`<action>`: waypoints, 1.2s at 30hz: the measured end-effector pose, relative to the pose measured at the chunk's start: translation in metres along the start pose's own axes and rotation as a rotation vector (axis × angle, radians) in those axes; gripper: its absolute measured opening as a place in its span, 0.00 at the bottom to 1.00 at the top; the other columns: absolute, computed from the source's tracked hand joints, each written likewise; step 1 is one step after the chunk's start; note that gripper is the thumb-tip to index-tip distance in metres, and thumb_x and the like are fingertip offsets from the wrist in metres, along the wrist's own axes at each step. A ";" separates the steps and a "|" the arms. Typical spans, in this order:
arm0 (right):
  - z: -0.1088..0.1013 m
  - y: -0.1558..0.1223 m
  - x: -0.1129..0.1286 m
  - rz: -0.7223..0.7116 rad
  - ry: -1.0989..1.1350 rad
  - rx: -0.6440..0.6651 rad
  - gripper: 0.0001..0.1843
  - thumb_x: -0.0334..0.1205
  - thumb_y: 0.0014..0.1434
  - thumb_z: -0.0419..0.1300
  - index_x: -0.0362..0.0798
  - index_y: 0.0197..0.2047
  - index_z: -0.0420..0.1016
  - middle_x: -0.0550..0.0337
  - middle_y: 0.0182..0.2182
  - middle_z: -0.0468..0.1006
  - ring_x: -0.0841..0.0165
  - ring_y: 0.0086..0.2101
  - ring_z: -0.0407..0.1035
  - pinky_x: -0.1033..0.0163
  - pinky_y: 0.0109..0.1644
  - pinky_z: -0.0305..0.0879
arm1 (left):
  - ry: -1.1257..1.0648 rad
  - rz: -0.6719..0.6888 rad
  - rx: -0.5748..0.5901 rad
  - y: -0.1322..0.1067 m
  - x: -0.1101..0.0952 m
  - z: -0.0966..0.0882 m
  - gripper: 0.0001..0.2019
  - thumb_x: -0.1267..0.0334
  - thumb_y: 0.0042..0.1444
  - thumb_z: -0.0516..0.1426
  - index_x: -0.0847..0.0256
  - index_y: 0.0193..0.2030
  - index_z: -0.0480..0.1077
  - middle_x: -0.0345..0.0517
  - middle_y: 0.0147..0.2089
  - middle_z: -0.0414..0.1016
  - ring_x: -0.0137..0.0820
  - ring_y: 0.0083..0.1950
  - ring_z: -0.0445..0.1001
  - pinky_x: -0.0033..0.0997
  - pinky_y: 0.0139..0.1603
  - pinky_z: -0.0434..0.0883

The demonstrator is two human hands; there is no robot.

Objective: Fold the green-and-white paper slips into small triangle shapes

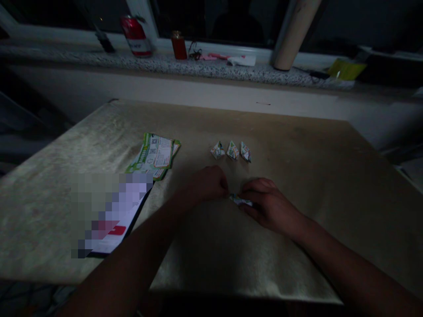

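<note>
A small folded piece of printed paper (pixel 240 200) lies between my hands, low over the table. My right hand (pixel 269 204) pinches it between thumb and fingers. At its left end is my left hand (pixel 209 184), closed with the fingertips on or right against the paper; the shadow partly hides the contact. Just beyond stand three folded paper pieces in a row: a left one (pixel 217 150), a middle one (pixel 232 150) and a right one (pixel 246 152). All have the same pale, green-flecked print.
Green-and-white printed sheets or packets (pixel 155 154) lie on the table (pixel 297 154) to the left. A lit tablet-like screen (pixel 114 242), partly blurred out, is nearer. On the granite windowsill (pixel 211 67) stand a red can (pixel 135 37), an orange-red bottle (pixel 179 46) and a cardboard tube (pixel 295 35).
</note>
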State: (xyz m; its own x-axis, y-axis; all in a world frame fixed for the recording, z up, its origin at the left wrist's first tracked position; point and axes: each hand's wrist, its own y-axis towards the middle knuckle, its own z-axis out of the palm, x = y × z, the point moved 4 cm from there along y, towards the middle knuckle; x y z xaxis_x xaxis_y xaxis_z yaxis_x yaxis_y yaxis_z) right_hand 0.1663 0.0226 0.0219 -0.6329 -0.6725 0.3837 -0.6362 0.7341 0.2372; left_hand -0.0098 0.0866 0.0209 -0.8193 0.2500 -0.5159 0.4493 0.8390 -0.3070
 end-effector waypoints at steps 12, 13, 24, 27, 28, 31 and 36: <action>0.000 0.001 0.002 0.015 0.007 0.017 0.10 0.40 0.63 0.62 0.50 0.47 0.80 0.52 0.45 0.78 0.58 0.48 0.71 0.49 0.56 0.64 | 0.009 0.005 -0.017 -0.005 0.003 0.004 0.08 0.56 0.47 0.63 0.56 0.31 0.81 0.45 0.33 0.82 0.36 0.35 0.78 0.30 0.33 0.67; 0.000 0.000 0.002 0.016 0.009 0.014 0.10 0.40 0.63 0.62 0.50 0.47 0.80 0.52 0.45 0.78 0.58 0.48 0.71 0.49 0.56 0.64 | 0.014 -0.002 -0.021 -0.006 0.002 0.004 0.09 0.55 0.46 0.64 0.56 0.31 0.81 0.45 0.33 0.82 0.36 0.35 0.78 0.30 0.33 0.67; 0.000 0.000 0.000 0.021 0.011 0.006 0.11 0.40 0.62 0.63 0.51 0.48 0.81 0.52 0.46 0.78 0.58 0.48 0.71 0.49 0.56 0.65 | 0.051 -0.063 0.006 -0.004 -0.008 0.002 0.07 0.60 0.46 0.63 0.58 0.32 0.80 0.48 0.33 0.82 0.37 0.35 0.78 0.33 0.36 0.70; 0.000 0.000 0.000 0.018 0.013 0.003 0.11 0.41 0.62 0.63 0.52 0.48 0.80 0.52 0.45 0.78 0.58 0.48 0.71 0.49 0.56 0.65 | 0.056 -0.046 -0.004 -0.003 -0.008 0.001 0.08 0.63 0.46 0.61 0.58 0.33 0.81 0.48 0.34 0.82 0.37 0.36 0.78 0.32 0.37 0.70; 0.000 0.000 0.000 0.017 0.014 0.003 0.11 0.41 0.62 0.63 0.52 0.48 0.80 0.52 0.45 0.78 0.58 0.48 0.71 0.49 0.56 0.65 | 0.057 -0.035 -0.009 -0.003 -0.007 0.001 0.08 0.63 0.46 0.61 0.58 0.32 0.81 0.48 0.34 0.82 0.37 0.36 0.78 0.32 0.37 0.70; -0.001 0.000 -0.001 0.014 0.020 -0.002 0.12 0.42 0.62 0.64 0.51 0.49 0.80 0.53 0.46 0.78 0.58 0.48 0.71 0.49 0.56 0.64 | 0.055 0.005 -0.025 -0.003 -0.005 0.002 0.08 0.63 0.47 0.60 0.58 0.32 0.81 0.47 0.34 0.82 0.36 0.35 0.79 0.31 0.35 0.69; -0.004 -0.003 -0.014 0.034 0.028 -0.015 0.19 0.47 0.58 0.68 0.49 0.51 0.77 0.51 0.48 0.77 0.57 0.50 0.70 0.49 0.58 0.62 | 0.035 0.059 -0.043 -0.008 0.000 0.006 0.09 0.61 0.49 0.59 0.58 0.33 0.81 0.46 0.36 0.83 0.35 0.35 0.78 0.30 0.33 0.67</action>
State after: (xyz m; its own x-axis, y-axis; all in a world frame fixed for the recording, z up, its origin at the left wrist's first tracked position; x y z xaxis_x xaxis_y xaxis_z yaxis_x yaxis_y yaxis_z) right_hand 0.1785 0.0303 0.0195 -0.6410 -0.6446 0.4166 -0.6080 0.7577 0.2370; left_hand -0.0113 0.0773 0.0184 -0.8042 0.3161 -0.5033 0.4820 0.8422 -0.2414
